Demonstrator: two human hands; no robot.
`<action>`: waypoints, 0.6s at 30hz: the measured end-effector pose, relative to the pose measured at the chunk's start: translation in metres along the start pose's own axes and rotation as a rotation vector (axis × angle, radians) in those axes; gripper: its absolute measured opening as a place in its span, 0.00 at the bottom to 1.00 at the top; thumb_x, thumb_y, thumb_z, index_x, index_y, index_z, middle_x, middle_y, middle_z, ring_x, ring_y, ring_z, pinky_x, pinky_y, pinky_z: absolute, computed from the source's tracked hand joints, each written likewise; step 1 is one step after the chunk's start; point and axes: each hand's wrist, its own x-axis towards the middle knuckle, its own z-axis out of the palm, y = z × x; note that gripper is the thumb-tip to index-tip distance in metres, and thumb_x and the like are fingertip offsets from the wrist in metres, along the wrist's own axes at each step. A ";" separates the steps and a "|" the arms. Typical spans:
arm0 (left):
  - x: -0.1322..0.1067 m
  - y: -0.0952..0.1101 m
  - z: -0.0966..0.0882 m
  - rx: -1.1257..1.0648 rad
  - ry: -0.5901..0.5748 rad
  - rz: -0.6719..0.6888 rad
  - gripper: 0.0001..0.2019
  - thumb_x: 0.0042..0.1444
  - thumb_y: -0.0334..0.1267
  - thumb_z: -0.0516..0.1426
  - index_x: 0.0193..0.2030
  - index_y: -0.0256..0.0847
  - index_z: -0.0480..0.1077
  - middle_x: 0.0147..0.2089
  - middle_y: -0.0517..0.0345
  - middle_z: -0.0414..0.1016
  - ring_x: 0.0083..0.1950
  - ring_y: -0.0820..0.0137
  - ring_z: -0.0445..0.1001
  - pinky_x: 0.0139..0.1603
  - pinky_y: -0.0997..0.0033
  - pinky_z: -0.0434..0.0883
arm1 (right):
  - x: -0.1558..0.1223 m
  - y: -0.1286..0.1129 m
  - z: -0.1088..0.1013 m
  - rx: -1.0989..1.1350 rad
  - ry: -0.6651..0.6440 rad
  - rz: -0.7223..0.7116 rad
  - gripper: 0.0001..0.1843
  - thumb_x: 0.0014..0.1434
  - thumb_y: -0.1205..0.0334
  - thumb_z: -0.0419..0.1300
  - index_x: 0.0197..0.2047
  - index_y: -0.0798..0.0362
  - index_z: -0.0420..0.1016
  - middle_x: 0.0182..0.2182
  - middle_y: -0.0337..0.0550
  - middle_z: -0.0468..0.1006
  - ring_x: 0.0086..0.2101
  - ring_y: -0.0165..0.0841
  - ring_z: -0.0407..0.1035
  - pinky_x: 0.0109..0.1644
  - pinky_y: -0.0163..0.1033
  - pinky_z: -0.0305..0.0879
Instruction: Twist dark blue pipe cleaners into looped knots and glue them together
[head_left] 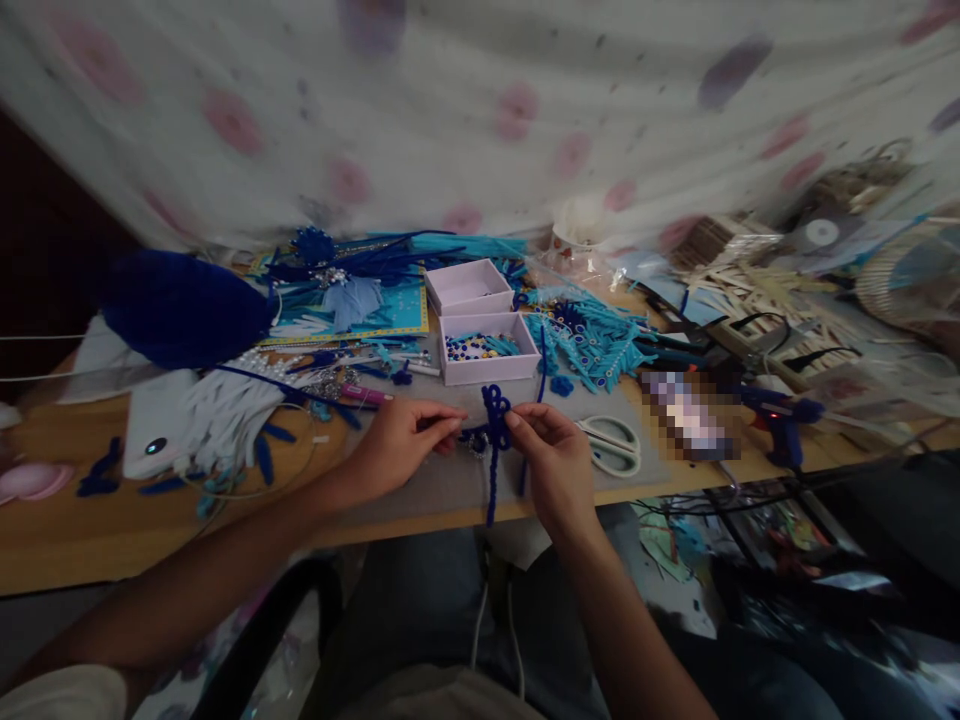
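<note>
A dark blue pipe cleaner (495, 420), twisted into small loops at the top, hangs down over the table's front edge. My left hand (397, 445) pinches its left side with closed fingers. My right hand (551, 455) pinches it from the right, fingers closed on the looped part. Both hands sit over a grey mat (450, 480) near the wooden table's edge (150, 540).
A white box of beads (487, 348) and an empty white box (469, 287) lie behind the hands. White scissors (615, 445) rest right of my right hand, a blue glue gun (780, 420) further right. Blue craft trimmings (592, 340) and a dark blue pompom (180, 305) crowd the table.
</note>
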 end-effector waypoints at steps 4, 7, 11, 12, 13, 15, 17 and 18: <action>-0.014 0.004 -0.002 0.187 -0.005 0.075 0.12 0.63 0.42 0.56 0.33 0.40 0.77 0.27 0.61 0.74 0.28 0.70 0.69 0.30 0.72 0.65 | -0.001 -0.001 -0.007 -0.012 0.027 -0.030 0.13 0.46 0.57 0.76 0.34 0.51 0.81 0.30 0.38 0.81 0.31 0.30 0.71 0.38 0.35 0.66; -0.031 0.003 -0.001 0.242 -0.020 0.092 0.14 0.66 0.43 0.53 0.34 0.40 0.74 0.30 0.60 0.73 0.33 0.69 0.70 0.35 0.71 0.64 | -0.001 0.000 -0.014 -0.022 0.044 -0.034 0.14 0.44 0.58 0.76 0.34 0.51 0.81 0.30 0.38 0.82 0.32 0.31 0.72 0.39 0.36 0.68; -0.057 -0.003 0.005 0.206 -0.060 0.055 0.16 0.69 0.45 0.51 0.33 0.41 0.71 0.32 0.59 0.74 0.36 0.68 0.72 0.39 0.71 0.66 | -0.002 0.002 -0.021 -0.016 0.080 -0.033 0.14 0.43 0.58 0.77 0.34 0.52 0.81 0.29 0.37 0.82 0.31 0.30 0.73 0.38 0.35 0.68; -0.063 -0.006 0.007 0.165 -0.109 0.012 0.17 0.68 0.46 0.51 0.33 0.41 0.72 0.31 0.59 0.75 0.35 0.69 0.72 0.38 0.71 0.67 | -0.003 0.003 -0.022 -0.012 0.084 -0.031 0.14 0.44 0.58 0.77 0.34 0.52 0.81 0.29 0.37 0.82 0.31 0.30 0.73 0.38 0.35 0.68; -0.068 -0.009 0.010 0.105 -0.178 -0.042 0.17 0.67 0.47 0.52 0.33 0.40 0.74 0.30 0.59 0.76 0.32 0.69 0.73 0.36 0.71 0.67 | -0.004 0.004 -0.022 -0.007 0.086 -0.027 0.14 0.44 0.58 0.77 0.34 0.52 0.81 0.29 0.37 0.82 0.30 0.29 0.72 0.37 0.35 0.68; -0.076 -0.016 0.015 -0.051 -0.272 -0.145 0.15 0.64 0.48 0.57 0.33 0.39 0.77 0.30 0.56 0.80 0.30 0.68 0.76 0.35 0.71 0.70 | -0.006 0.006 -0.023 0.007 0.092 -0.009 0.15 0.44 0.57 0.77 0.34 0.52 0.81 0.28 0.37 0.81 0.30 0.29 0.72 0.37 0.34 0.68; -0.082 -0.024 0.020 -0.139 -0.256 -0.212 0.12 0.58 0.46 0.63 0.34 0.39 0.80 0.31 0.53 0.82 0.31 0.67 0.78 0.35 0.70 0.72 | -0.007 0.008 -0.023 0.023 0.098 0.010 0.16 0.44 0.57 0.77 0.34 0.53 0.81 0.28 0.37 0.81 0.29 0.29 0.72 0.36 0.34 0.68; -0.085 -0.027 0.022 -0.161 -0.231 -0.232 0.10 0.56 0.44 0.65 0.33 0.39 0.81 0.31 0.52 0.83 0.31 0.66 0.79 0.35 0.70 0.73 | -0.007 0.009 -0.024 0.027 0.102 0.016 0.16 0.43 0.56 0.77 0.34 0.53 0.81 0.28 0.37 0.81 0.29 0.29 0.72 0.36 0.35 0.68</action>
